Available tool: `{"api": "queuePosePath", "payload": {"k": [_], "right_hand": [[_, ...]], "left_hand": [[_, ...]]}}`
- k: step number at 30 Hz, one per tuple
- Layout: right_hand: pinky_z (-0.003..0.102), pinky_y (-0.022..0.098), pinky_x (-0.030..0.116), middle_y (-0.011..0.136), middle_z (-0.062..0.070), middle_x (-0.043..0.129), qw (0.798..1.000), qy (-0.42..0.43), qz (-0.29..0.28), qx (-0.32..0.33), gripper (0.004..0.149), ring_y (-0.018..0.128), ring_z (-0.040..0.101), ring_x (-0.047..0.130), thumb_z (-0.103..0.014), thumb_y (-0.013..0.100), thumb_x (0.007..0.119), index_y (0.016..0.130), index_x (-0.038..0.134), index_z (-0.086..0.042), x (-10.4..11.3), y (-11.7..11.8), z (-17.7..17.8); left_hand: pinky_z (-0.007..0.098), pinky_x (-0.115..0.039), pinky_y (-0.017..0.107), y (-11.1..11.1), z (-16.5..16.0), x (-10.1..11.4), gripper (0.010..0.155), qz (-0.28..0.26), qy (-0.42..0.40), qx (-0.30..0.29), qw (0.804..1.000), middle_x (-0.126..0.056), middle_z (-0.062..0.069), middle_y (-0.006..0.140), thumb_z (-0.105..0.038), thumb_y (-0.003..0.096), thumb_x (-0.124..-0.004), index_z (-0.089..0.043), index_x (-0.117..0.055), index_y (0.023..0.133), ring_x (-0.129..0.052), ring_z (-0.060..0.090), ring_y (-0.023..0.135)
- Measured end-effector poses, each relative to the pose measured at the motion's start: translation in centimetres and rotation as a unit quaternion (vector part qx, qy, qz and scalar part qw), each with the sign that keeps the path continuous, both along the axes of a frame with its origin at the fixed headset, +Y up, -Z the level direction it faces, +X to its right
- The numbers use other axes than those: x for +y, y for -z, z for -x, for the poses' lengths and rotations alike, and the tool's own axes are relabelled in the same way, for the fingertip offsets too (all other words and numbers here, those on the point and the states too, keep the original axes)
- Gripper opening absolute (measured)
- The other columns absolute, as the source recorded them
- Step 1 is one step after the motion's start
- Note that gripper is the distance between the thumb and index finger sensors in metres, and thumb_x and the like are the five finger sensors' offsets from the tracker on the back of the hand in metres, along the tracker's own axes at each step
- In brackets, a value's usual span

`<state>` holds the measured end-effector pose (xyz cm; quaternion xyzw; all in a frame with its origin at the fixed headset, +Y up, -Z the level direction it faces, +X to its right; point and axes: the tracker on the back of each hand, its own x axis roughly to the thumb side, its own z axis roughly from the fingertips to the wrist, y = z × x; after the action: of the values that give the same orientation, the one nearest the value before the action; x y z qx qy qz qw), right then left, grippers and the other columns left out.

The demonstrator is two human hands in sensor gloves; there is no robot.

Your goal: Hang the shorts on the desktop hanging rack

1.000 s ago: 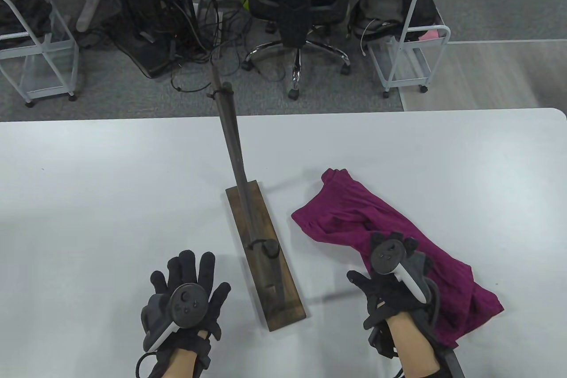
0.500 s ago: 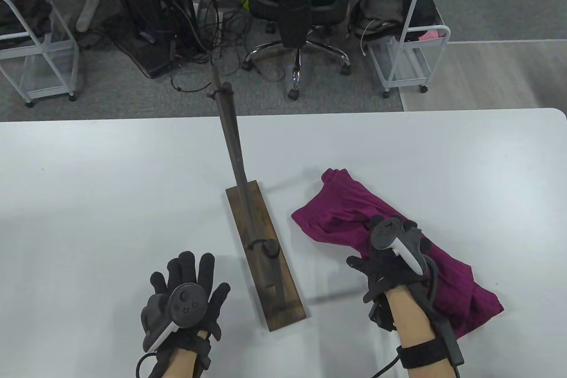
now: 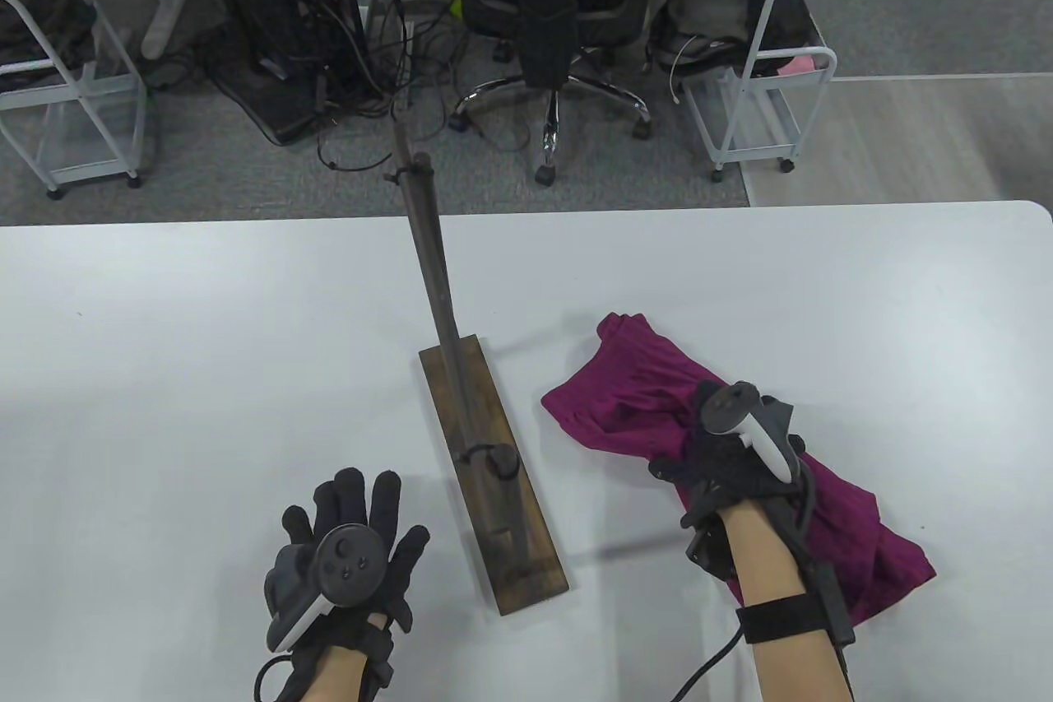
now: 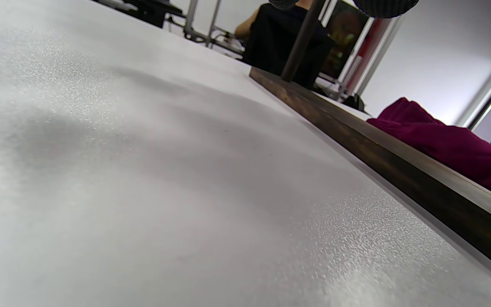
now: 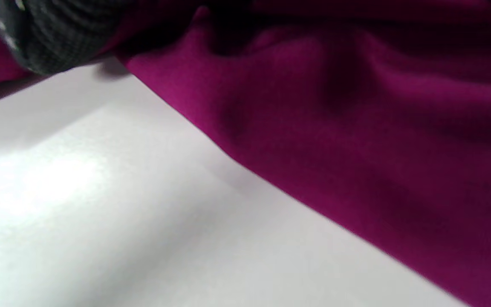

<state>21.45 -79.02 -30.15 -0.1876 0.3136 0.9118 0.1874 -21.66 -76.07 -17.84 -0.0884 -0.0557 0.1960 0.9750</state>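
The magenta shorts (image 3: 650,389) lie crumpled on the white table (image 3: 206,340), right of the rack. The rack has a dark wooden base (image 3: 494,480) and a pole (image 3: 432,274) that rises from it. My right hand (image 3: 716,447) rests on the middle of the shorts; the tracker hides its fingers. In the right wrist view a gloved fingertip (image 5: 53,30) touches the shorts (image 5: 356,128) at their edge. My left hand (image 3: 362,504) lies flat and spread on the table, left of the base. The left wrist view shows the base (image 4: 377,157) and the shorts (image 4: 437,140) beyond it.
Beyond the table's far edge stand an office chair (image 3: 559,2), a white wire cart (image 3: 757,76) at the right, another cart (image 3: 66,76) at the left, and cables on the floor.
My right hand has moved forward over the shorts and its tracker has tipped forward. The left hand, the shorts and the rack have stayed where they were.
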Motion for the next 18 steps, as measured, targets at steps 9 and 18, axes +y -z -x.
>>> {"api": "queuePosePath", "payload": {"k": [9,18], "right_hand": [[0.065,0.075,-0.013,0.1,-0.009,-0.036,1.0,0.004,-0.001,0.004,0.105,0.105,0.026,-0.03,-0.059,0.047,0.076,0.079,-0.024,-0.053,-0.4,-0.29,0.05],[0.058,0.079,-0.008,0.111,-0.011,-0.02,1.0,-0.006,-0.019,0.004,0.1,0.109,0.026,-0.012,-0.054,0.051,0.074,0.084,-0.02,-0.052,-0.33,-0.42,0.13]], "left_hand": [[0.081,-0.005,0.067,0.03,0.14,-0.17,0.076,0.006,0.005,0.005,1.0,-0.014,0.032,0.117,-0.056,0.0604,-0.053,-0.013,-0.03,0.119,-0.02,0.06,0.108],[0.081,-0.006,0.067,0.0,0.21,-0.14,0.076,0.004,0.002,0.007,1.0,-0.014,0.032,0.117,-0.056,0.0604,-0.053,-0.013,-0.03,0.119,-0.02,0.06,0.108]]}}
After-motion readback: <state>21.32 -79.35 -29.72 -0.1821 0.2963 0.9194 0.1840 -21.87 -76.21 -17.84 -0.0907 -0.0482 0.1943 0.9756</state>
